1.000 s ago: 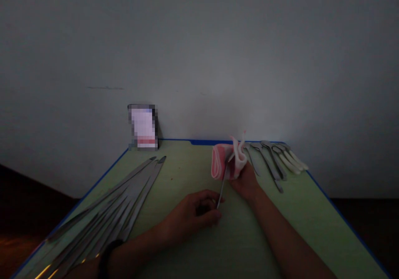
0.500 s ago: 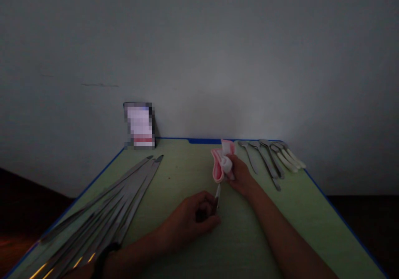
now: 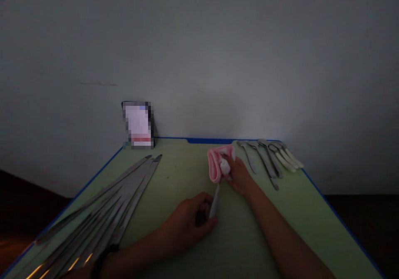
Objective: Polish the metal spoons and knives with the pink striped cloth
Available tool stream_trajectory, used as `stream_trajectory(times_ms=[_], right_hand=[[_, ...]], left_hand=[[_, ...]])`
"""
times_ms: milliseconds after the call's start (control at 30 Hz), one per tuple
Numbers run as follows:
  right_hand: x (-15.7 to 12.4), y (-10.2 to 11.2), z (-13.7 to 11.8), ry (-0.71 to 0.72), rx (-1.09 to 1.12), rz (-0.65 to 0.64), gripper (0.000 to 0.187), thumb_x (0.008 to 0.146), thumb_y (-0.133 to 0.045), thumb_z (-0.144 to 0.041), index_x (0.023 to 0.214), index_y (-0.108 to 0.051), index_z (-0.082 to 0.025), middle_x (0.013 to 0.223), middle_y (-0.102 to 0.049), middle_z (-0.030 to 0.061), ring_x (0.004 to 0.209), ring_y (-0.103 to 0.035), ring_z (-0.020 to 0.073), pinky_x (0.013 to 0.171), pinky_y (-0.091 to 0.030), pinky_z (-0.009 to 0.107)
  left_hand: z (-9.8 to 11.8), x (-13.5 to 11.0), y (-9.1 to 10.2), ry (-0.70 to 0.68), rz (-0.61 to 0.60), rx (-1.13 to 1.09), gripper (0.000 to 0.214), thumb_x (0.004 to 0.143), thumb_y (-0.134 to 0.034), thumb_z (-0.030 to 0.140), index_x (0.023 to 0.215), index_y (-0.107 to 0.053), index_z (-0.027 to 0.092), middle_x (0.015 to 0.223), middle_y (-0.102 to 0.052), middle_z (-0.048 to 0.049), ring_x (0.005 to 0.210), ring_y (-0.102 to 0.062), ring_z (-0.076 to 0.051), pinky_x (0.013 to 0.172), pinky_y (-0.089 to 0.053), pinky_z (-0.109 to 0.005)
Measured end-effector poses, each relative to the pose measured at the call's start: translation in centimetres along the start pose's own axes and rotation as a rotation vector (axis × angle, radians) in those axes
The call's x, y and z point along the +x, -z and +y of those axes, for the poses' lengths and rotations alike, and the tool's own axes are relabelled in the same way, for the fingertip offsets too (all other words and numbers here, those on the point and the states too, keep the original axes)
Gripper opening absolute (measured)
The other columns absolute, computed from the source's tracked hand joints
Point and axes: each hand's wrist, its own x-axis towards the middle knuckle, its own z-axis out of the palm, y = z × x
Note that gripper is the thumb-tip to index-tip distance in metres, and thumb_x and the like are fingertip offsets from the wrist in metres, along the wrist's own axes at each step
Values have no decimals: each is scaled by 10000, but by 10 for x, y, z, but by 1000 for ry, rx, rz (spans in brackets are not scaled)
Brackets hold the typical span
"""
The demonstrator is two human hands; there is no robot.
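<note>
My left hand (image 3: 195,216) is closed around the handle of a metal piece of cutlery (image 3: 214,204), held at a slant above the green tabletop. The far end of the cutlery runs up to the cloth, which hides its head, so its exact kind cannot be told. In my right hand (image 3: 239,175) is a folded pink and white cloth (image 3: 214,162), gripped with the fingers wrapped about it at that far end. To the right of this hand lie several metal spoons (image 3: 263,158).
Several long flat metal strips (image 3: 124,196) fan out on the left of the green table (image 3: 174,179), partly behind my left forearm. Cutlery with white handles (image 3: 285,158) lies at the back right. A phone (image 3: 139,123), its screen blurred, leans on the wall (image 3: 199,55).
The cloth has been folded down and bunched closer about the end of the cutlery. Its upper flap no longer stands up. My left hand has shifted slightly left, with more of the handle showing.
</note>
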Motion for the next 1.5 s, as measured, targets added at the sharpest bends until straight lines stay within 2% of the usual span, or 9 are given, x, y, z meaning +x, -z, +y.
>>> stream_trajectory(times_ms=[100, 233, 333, 533, 700, 867, 1000, 1333, 1500], right_hand=[[4, -1, 7, -27, 75, 97, 256, 655, -588, -454, 651, -528, -205, 576, -489, -27, 522, -440, 111, 498, -365, 247], [6, -3, 11, 1, 41, 162, 319, 642, -595, -495, 663, -546, -180, 577, -506, -24, 523, -450, 105, 508, -366, 240], [3, -3, 7, 17, 3, 132, 376, 655, -575, -548, 642, -555, -172, 552, -507, -16, 515, -440, 105, 494, -352, 233], [-1, -4, 2, 30, 33, 64, 515, 674, -473, -662, 707, -592, -163, 626, -574, 21, 553, -481, 123, 513, -365, 237], [-3, -3, 1, 70, -22, -65, 363, 668, -611, -503, 755, -601, -151, 658, -585, -4, 574, -485, 108, 550, -380, 223], [-5, 0, -3, -46, 164, -154, 290, 645, -671, -379, 816, -611, -153, 713, -615, -6, 593, -527, 101, 584, -413, 222], [-4, 3, -2, -138, 201, -193, 246, 607, -699, -296, 790, -626, -149, 717, -637, 7, 609, -561, 112, 587, -429, 223], [-1, 0, 3, -19, 14, -146, 319, 626, -688, -369, 843, -616, -148, 770, -639, 29, 631, -548, 126, 603, -428, 246], [2, 0, 5, -50, 152, -98, 317, 667, -646, -425, 816, -621, -148, 725, -621, 21, 599, -536, 125, 594, -427, 258]], left_hand=[[-1, 1, 1, -14, -10, -50, 239, 799, -453, 222, 1025, -517, 179, 729, -607, 18, 573, -506, -105, 511, -350, -194], [2, 0, 5, -64, -62, -36, 151, 791, -444, 184, 830, -588, 162, 678, -585, 25, 581, -509, -106, 520, -354, -190], [4, -1, 7, -96, -109, -32, 240, 854, -391, 237, 812, -613, 157, 699, -610, 5, 592, -523, -109, 560, -385, -199], [1, -1, 5, -105, -143, -113, 365, 932, -280, 328, 1135, -526, 149, 699, -652, -7, 602, -536, -111, 633, -425, -213], [0, -1, 3, -93, -117, -141, 353, 931, -304, 331, 1172, -501, 165, 651, -606, 17, 600, -528, -111, 630, -419, -215], [-3, -1, 3, -72, -127, -170, 358, 933, -297, 338, 1178, -489, 161, 659, -596, 11, 605, -520, -114, 618, -414, -220], [-1, -1, 5, -89, -145, -155, 336, 922, -336, 338, 1142, -510, 152, 668, -582, 10, 613, -512, -117, 612, -408, -220], [1, 0, 7, -17, -164, -267, 335, 917, -356, 332, 1193, -461, 173, 671, -545, 26, 593, -462, -102, 556, -374, -200], [2, 0, 7, -9, -167, -284, 332, 914, -363, 324, 1193, -455, 169, 659, -529, 33, 597, -469, -103, 577, -381, -207]])
